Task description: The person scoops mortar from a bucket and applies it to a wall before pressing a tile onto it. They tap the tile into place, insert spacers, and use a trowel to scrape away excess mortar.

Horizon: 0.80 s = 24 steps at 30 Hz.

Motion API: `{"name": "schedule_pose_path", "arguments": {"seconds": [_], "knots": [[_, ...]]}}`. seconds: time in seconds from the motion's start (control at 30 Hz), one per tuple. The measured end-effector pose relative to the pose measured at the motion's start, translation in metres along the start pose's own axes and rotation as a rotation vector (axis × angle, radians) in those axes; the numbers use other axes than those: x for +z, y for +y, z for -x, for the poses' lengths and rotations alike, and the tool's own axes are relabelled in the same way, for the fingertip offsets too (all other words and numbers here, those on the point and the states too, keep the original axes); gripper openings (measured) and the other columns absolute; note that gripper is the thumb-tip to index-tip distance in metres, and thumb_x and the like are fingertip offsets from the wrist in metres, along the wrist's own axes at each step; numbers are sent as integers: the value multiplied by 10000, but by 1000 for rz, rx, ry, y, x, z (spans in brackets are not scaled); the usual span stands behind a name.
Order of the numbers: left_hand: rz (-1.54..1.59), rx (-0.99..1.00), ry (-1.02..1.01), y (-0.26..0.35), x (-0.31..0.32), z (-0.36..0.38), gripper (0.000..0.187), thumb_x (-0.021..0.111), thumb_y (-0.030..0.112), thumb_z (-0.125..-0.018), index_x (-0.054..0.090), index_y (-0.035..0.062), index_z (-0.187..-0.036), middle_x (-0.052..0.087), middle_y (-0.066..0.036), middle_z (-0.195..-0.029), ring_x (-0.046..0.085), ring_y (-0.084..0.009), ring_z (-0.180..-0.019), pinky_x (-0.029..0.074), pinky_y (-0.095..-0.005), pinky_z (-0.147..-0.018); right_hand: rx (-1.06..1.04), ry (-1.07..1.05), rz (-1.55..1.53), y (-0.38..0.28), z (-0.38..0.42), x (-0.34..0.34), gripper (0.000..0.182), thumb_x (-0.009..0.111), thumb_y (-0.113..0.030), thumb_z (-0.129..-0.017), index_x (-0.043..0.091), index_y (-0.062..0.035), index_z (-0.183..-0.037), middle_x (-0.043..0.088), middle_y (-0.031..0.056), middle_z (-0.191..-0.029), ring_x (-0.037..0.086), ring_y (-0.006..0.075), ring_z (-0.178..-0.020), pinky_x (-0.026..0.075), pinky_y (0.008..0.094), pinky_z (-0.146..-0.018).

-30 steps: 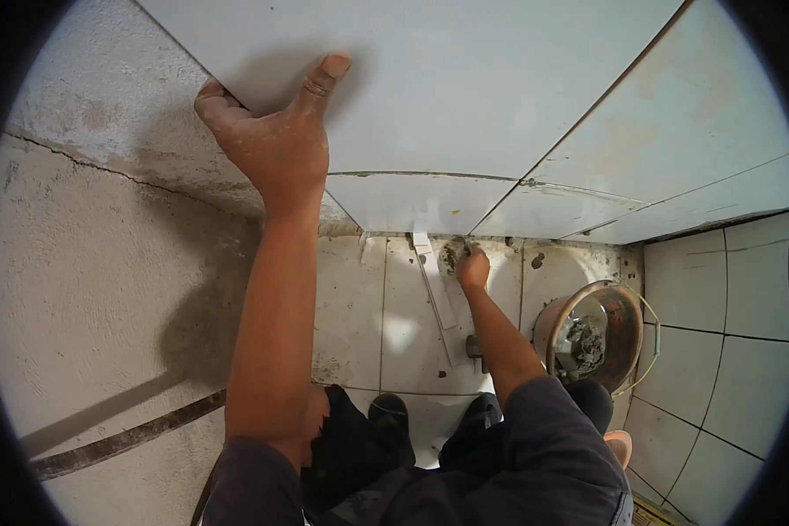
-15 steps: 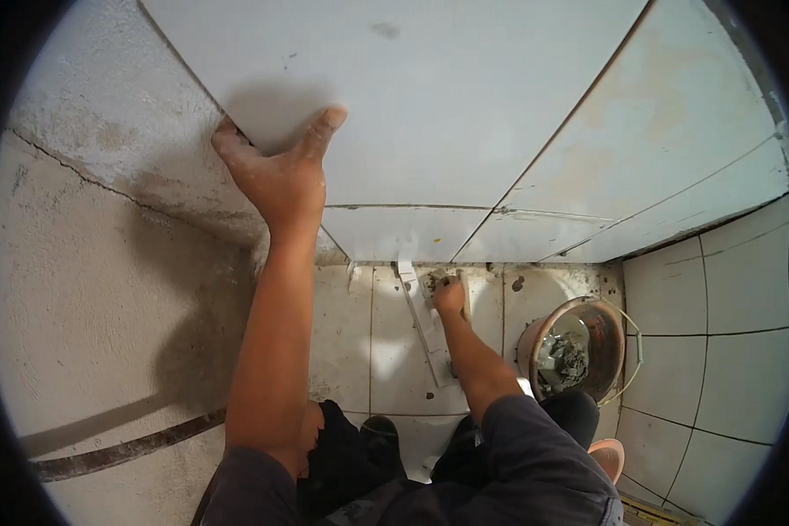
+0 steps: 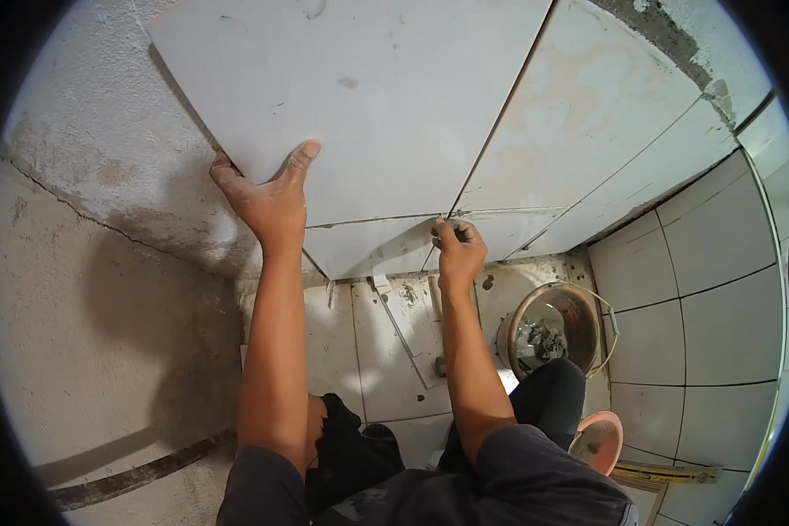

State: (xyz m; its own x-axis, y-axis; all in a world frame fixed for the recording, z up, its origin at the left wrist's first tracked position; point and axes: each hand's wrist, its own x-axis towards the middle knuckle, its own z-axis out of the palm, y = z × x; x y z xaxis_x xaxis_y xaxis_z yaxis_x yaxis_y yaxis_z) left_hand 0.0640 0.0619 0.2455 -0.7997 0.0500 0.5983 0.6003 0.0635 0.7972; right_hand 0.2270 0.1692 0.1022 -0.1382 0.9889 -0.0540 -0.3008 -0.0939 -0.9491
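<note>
A large white tile (image 3: 368, 105) stands on the wall in front. My left hand (image 3: 270, 197) grips its left edge, the thumb on the face and the fingers around the side. Low on the wall, at the joint by the tile's lower right corner, my right hand (image 3: 458, 247) is pinched; whatever is between its fingertips is too small to make out. Below the large tile runs a row of shorter tiles (image 3: 368, 248). On the floor beneath lie a narrow strip (image 3: 401, 329) and small white pieces (image 3: 381, 283).
A bucket (image 3: 508, 337) holding grey mortar stands on the floor at the right, its handle out to the right. Behind it are a pinkish bowl (image 3: 612, 443) and a yellow level (image 3: 675, 473). A rough plastered wall (image 3: 70, 289) rises at the left; a tiled wall (image 3: 719, 324) is at the right.
My right hand has risen from the floor to the tile joint. The view has shifted, so the bowl and the yellow level show more. My left hand still holds the tile's edge.
</note>
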Motion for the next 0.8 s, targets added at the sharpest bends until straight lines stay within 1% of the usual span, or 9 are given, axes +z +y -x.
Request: {"name": "schedule_pose_path", "arguments": {"seconds": [0.1, 0.17, 0.3, 0.5, 0.6, 0.67, 0.73, 0.77, 0.8], "knots": [[57, -13, -17, 0, 0, 0, 889, 862, 286, -591, 299, -87, -1170, 426, -173, -1089, 454, -255, -1028, 409, -338, -904, 30, -38, 50, -2, -7, -2, 117, 669, -61, -746, 599, 30, -721, 597, 56, -638, 562, 102, -587, 440, 216, -537], [87, -16, -13, 0, 1, 0, 887, 860, 287, -594, 300, -86, -1172, 424, -174, -1091, 453, -255, -1029, 407, -340, -904, 91, -89, 109, -7, -12, -3, 91, 648, -28, -764, 591, 32, -724, 603, 73, -670, 605, 144, -596, 493, 239, -554], [100, -31, -26, -2, -1, 0, 867, 856, 286, -602, 307, -81, -1165, 419, -167, -1096, 453, -251, -1029, 416, -342, -891, 79, -99, 210, -10, -19, 0, 93, 648, -26, -758, 589, 31, -715, 597, 64, -652, 615, 151, -597, 500, 242, -554], [21, -24, -12, 1, -1, 2, 869, 860, 300, -590, 319, -82, -1153, 454, -169, -1078, 479, -249, -1009, 423, -344, -883, 43, -156, 253, -8, -16, -6, 105, 672, -44, -750, 603, 35, -743, 592, 43, -659, 530, 95, -563, 427, 215, -535], [17, 1, 4, -1, 1, 1, 832, 866, 273, -584, 350, -85, -1130, 484, -164, -1051, 502, -234, -967, 445, -324, -840, 34, -186, 147, -11, -9, -10, 151, 712, -100, -710, 629, 25, -726, 594, 16, -652, 493, 67, -609, 390, 205, -563], [42, 26, 24, 0, -1, 1, 791, 869, 240, -584, 377, -86, -1111, 501, -156, -1033, 516, -219, -934, 464, -305, -802, -236, -114, 293, -18, -8, -14, 186, 736, -130, -709, 632, 18, -751, 594, 18, -675, 508, 86, -635, 408, 222, -596], [18, -27, 19, 3, -1, 1, 894, 876, 319, -551, 340, -99, -1132, 517, -184, -1021, 542, -254, -922, 470, -339, -805, -454, -46, 438, -63, -3, -9, 240, 757, -183, -710, 631, 2, -796, 609, 48, -718, 545, 126, -669, 432, 253, -615], [19, 10, 40, 3, -1, 1, 894, 879, 332, -539, 356, -103, -1120, 531, -188, -997, 554, -257, -895, 477, -335, -778, -537, -11, 477, -93, 0, -4, 258, 766, -199, -706, 630, -5, -810, 614, 60, -737, 557, 137, -684, 437, 261, -622], [9, 9, 41, 3, -2, 0, 894, 879, 332, -539, 356, -103, -1120, 531, -188, -997, 554, -257, -895, 477, -335, -778, -767, -25, 527, -120, -7, 1, 298, 778, -226, -694, 626, -20, -845, 622, 74, -781, 569, 165, -715, 443, 280, -630]]}}
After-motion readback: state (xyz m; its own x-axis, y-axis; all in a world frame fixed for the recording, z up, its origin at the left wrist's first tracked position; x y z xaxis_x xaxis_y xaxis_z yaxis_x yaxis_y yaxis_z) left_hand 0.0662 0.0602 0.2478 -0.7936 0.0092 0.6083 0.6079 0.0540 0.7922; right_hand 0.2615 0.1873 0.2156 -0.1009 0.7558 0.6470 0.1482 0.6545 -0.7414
